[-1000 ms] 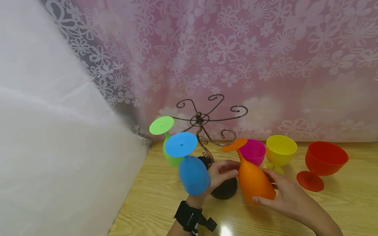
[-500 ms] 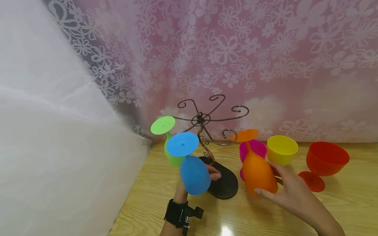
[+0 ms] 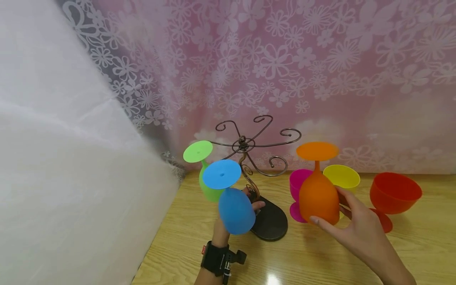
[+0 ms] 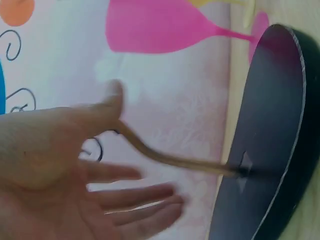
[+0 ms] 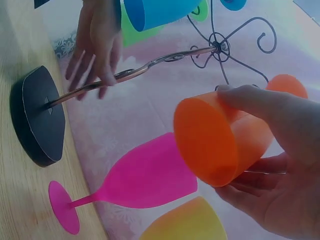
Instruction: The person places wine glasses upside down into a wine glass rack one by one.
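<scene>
My right hand [image 3: 360, 225] holds an orange goblet [image 3: 318, 200] upside down above the table, thumb on one side of the bowl and fingers on the other. Its round foot faces up, level with the tips of the rack's lower curls. My left hand [image 4: 55, 160] has its fingers extended beside the stem [image 5: 135, 72] of a metal wine glass rack, thumb close to the stem. In the head view a blue goblet [image 3: 236, 213] hanging upside down hides much of that hand. A green goblet [image 3: 210, 186] hangs behind the blue one.
The rack's other curled arms [image 3: 290, 136] fan out over its black base [image 3: 270, 221]. Upright on the table stand a magenta goblet [image 3: 296, 182], a yellow goblet [image 3: 343, 178] and a red goblet [image 3: 393, 192]. A pink flowered curtain [image 3: 320, 79] lies behind, a white sheet [image 3: 71, 178] at left.
My right hand has moved the orange goblet slightly right and up, turning it from tilted to nearly vertical. My left hand has left the goblet and drawn back left to the rack's stem.
</scene>
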Motion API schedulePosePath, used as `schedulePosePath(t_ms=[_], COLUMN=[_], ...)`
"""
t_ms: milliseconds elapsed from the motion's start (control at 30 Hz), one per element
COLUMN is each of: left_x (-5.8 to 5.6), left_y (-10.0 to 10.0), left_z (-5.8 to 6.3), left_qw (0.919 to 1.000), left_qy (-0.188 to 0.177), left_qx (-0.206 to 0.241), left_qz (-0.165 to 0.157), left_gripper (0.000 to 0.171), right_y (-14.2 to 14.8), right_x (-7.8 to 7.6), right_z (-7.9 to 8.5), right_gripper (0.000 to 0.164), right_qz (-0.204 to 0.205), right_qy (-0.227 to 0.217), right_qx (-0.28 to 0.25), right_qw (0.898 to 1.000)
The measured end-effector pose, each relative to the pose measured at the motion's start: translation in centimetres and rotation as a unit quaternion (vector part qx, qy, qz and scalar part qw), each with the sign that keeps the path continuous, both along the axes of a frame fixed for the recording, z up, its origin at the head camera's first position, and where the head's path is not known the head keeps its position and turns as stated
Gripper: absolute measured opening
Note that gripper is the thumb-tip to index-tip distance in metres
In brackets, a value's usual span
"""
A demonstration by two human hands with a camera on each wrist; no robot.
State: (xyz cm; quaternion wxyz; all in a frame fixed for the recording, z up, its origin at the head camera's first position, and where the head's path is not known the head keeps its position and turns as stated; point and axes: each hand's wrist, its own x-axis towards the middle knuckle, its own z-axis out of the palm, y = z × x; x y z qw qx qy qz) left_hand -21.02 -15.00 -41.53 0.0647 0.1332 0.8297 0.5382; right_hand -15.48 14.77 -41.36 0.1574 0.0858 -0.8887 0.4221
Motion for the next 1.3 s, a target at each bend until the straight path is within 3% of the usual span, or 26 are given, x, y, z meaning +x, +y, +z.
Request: schedulePosePath(t_ms=[33, 67, 200, 300, 400, 467, 667, 833, 900, 1033, 1200, 1300], left_x=[0.7, 1.1, 2.3, 2.5, 2.0, 1.7, 1.7, 0.5, 0.1, 0.3, 0.2, 0.1], left_y=[0.8, 1.4, 3.2, 3.9, 4.3, 4.6, 5.9, 6.1, 6.2, 6.4, 6.3, 6.1], left_z=[1.1, 1.6, 2.3, 1.8, 0.8, 0.1, -0.9, -4.2, -5.3, -5.4, -5.5, -5.5], left_qw=[0.9955, 0.9891, 0.9768, 0.9775, 0.975, 0.9737, 0.9553, 0.9358, 0.9271, 0.9115, 0.9134, 0.9189], left_qy=[0.017, 0.034, 0.047, 0.037, 0.061, 0.083, 0.153, 0.206, 0.232, 0.253, 0.197, 0.182], left_qx=[-0.08, -0.125, -0.161, -0.13, -0.107, -0.067, 0.04, 0.084, 0.126, 0.221, 0.283, 0.284], left_qz=[0.046, 0.07, 0.133, 0.162, 0.185, 0.201, 0.25, 0.273, 0.266, 0.237, 0.217, 0.205], left_gripper=[0.047, 0.058, 0.083, 0.085, 0.085, 0.084, 0.07, 0.064, 0.062, 0.055, 0.06, 0.065], right_y=[-0.1, -0.1, -0.3, -0.5, -0.7, -1.0, -1.6, -2.2, -2.4, -3.0, -3.7, -3.9], right_x=[0.1, 0.1, 0.5, 0.8, 0.9, 1.0, 1.0, 1.0, 1.1, 1.2, 1.1, 1.1], right_z=[0.1, 0.1, 0.4, 0.5, 0.5, 0.5, 0.5, 0.4, 0.3, 0.2, 0.3, 0.4], right_gripper=[0.1, 0.099, 0.099, 0.098, 0.096, 0.096, 0.097, 0.099, 0.101, 0.105, 0.103, 0.099], right_qz=[-0.003, -0.007, -0.021, -0.026, -0.026, -0.022, -0.006, 0.006, 0.009, 0.008, 0.007, 0.012], right_qy=[0.003, 0.007, 0.019, 0.033, 0.05, 0.057, 0.087, 0.11, 0.115, 0.115, 0.112, 0.115], right_qx=[-0.004, -0.007, -0.021, -0.031, -0.037, -0.039, -0.044, -0.049, -0.049, -0.056, -0.063, -0.062], right_qw=[1.0, 1.0, 0.999, 0.999, 0.998, 0.997, 0.995, 0.993, 0.992, 0.992, 0.992, 0.991])
